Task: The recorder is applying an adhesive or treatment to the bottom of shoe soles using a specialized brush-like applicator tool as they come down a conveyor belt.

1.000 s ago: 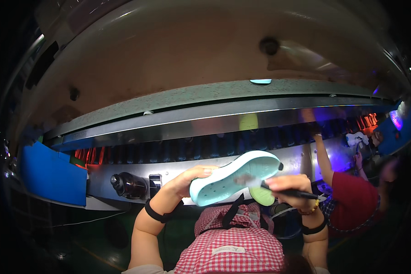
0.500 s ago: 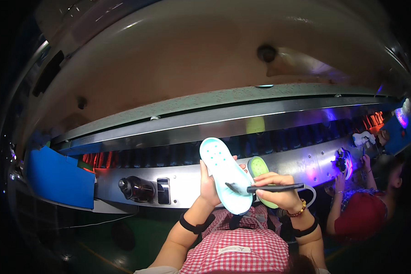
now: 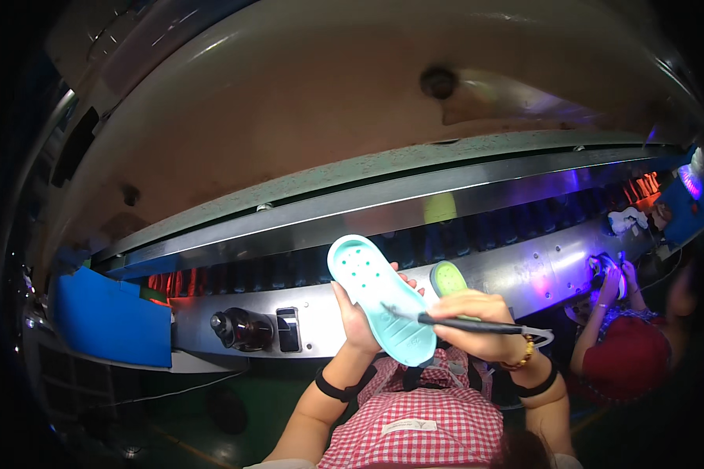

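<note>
My left hand (image 3: 357,322) is wrapped round the side of a light turquoise foam clog (image 3: 361,266), holding it up at a slant over the bench. Small holes dot its rounded far end, and ridges mark the near part. In my right hand (image 3: 477,338) is a thin brush (image 3: 449,320) with a black handle, its bristles touching or just over the clog's middle. A lime green foam clog (image 3: 448,277) lies on the metal bench behind my right hand, which hides part of it.
A dark bottle (image 3: 242,329) and a phone (image 3: 289,330) stand left on the metal bench (image 3: 325,319). A dark conveyor runs behind, below a steel rail (image 3: 352,205). Blue panels (image 3: 113,313) flank the bench. At right, a person in red (image 3: 622,356) handles another shoe.
The view has shifted slightly. The turquoise clog looks less glaring, showing its ridges. The brush stays over its middle, and my right hand has turned a little.
</note>
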`<action>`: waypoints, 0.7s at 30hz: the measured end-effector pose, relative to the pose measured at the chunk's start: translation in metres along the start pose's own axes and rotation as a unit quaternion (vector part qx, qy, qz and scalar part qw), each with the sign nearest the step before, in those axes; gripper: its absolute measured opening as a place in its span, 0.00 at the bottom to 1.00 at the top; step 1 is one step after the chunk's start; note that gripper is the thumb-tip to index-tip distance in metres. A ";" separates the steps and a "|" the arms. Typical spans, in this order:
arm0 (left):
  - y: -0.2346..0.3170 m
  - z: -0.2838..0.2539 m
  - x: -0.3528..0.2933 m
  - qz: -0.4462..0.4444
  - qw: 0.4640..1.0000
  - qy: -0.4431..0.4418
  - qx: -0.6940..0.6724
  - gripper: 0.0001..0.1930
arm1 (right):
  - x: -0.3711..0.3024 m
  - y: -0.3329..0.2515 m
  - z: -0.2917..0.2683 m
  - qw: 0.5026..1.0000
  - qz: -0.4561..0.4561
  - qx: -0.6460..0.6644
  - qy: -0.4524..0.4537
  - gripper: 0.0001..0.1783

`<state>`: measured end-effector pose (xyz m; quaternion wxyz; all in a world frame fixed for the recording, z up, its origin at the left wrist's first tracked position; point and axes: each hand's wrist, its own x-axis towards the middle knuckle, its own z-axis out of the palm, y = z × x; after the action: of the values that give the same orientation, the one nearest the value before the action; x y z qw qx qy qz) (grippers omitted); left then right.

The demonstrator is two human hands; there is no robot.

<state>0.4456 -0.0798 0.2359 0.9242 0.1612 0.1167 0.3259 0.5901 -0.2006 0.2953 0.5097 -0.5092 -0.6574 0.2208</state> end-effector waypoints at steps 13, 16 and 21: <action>0.020 0.006 0.013 0.049 0.995 -0.085 -0.029 0.45 | -0.005 -0.012 0.000 0.990 -0.008 0.096 -0.106 0.12; 0.021 0.017 0.012 0.057 0.994 -0.088 -0.015 0.45 | -0.014 0.006 -0.004 0.984 0.071 0.162 -0.017 0.11; 0.026 0.012 0.017 0.066 0.993 -0.094 -0.005 0.44 | -0.014 0.009 0.001 0.982 0.028 0.165 -0.087 0.11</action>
<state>0.4476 -0.0522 0.2554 0.9084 0.1937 0.0167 0.3702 0.5927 -0.2098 0.2816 0.5209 -0.4152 -0.6393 0.3842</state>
